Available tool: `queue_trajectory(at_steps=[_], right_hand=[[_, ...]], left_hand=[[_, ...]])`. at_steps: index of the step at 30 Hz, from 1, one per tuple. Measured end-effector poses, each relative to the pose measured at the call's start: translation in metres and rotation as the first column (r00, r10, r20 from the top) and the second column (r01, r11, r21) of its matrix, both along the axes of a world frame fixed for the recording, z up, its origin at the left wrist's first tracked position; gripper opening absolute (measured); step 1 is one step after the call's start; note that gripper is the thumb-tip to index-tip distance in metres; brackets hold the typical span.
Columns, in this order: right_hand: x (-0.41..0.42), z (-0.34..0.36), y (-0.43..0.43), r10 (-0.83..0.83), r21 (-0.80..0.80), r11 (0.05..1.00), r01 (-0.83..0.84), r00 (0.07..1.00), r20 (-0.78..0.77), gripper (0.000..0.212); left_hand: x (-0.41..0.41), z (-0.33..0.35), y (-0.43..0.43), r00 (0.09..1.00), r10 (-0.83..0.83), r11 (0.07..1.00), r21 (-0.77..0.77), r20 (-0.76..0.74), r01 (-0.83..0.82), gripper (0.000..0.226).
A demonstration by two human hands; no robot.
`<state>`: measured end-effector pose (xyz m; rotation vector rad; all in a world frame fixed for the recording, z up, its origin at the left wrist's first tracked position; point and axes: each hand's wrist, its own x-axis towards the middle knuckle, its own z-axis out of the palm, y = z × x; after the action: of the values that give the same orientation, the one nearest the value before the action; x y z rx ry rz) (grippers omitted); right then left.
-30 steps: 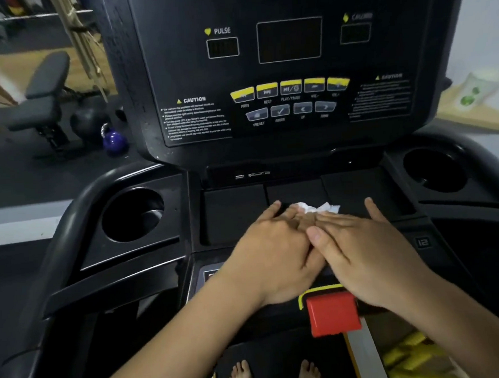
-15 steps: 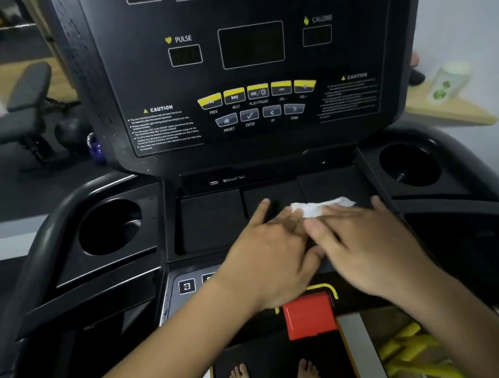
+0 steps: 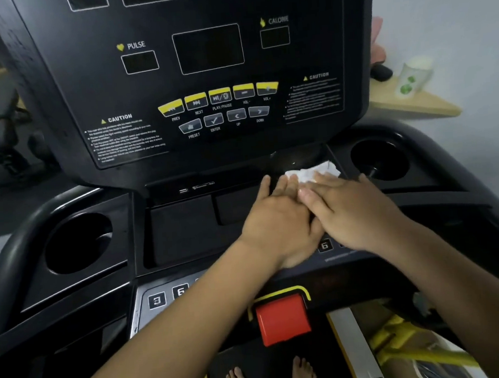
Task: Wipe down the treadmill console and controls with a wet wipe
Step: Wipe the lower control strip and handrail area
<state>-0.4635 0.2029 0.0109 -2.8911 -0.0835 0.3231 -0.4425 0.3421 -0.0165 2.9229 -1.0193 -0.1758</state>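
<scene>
While the wipe (image 3: 314, 173) sits crumpled at the right end of the tray (image 3: 183, 222) under the console (image 3: 206, 74), close to the right cupholder (image 3: 379, 159), both hands are flat on it. Only a white bunch shows past the fingertips; the rest is hidden under the fingers.

Doing this step well, as I judge it:
- Unbunch the wipe. A wad cleans a narrow strip; flat under the palm covers more.
- Run overlapping passes along the tray length, into the back corner under the console lip where grime collects.
- Light pressure over the buttons (image 3: 219, 103) and number keys (image 3: 157, 300). Keep clear of the red stop (image 3: 282, 318).
- Cupholders and display look untouched from here, can't confirm.

Hands:
- Left hand (image 3: 276, 225): palm down, fingers straight and close together, tips pressing the near edge of the wipe. Not pinching, just pinning.
- Right hand (image 3: 357, 211): palm down, fingers extended and slightly fanned, laid partly over the left fingers and onto the wipe. Also pressing, no grip visible.
- Thumbs on both mostly hidden, so can't tell if either hooks the wipe underneath.
</scene>
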Motion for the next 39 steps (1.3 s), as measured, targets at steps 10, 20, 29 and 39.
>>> queue_trajectory(at_steps=[10,20,29,39], right_hand=[[0.012,0.002,0.001,-0.017,-0.058,0.998,0.015,0.999,-0.032,0.065],[0.016,-0.003,0.002,-0.040,0.035,0.998,0.042,0.998,-0.049,0.060],[-0.004,-0.004,-0.007,0.045,-0.146,0.989,-0.039,0.998,0.044,0.060],[0.004,-0.009,-0.010,-0.009,-0.199,0.980,0.003,0.999,-0.033,0.081]], left_hand=[[0.011,0.008,-0.002,0.998,0.054,0.999,0.012,-0.025,-0.053,0.060],[0.005,0.012,-0.008,0.990,0.132,0.990,0.058,-0.039,-0.130,0.063],[-0.018,0.019,-0.015,0.986,0.144,0.965,0.210,0.083,-0.158,0.059],[-0.016,0.012,-0.025,0.989,0.140,0.976,0.158,0.058,-0.147,0.065]])
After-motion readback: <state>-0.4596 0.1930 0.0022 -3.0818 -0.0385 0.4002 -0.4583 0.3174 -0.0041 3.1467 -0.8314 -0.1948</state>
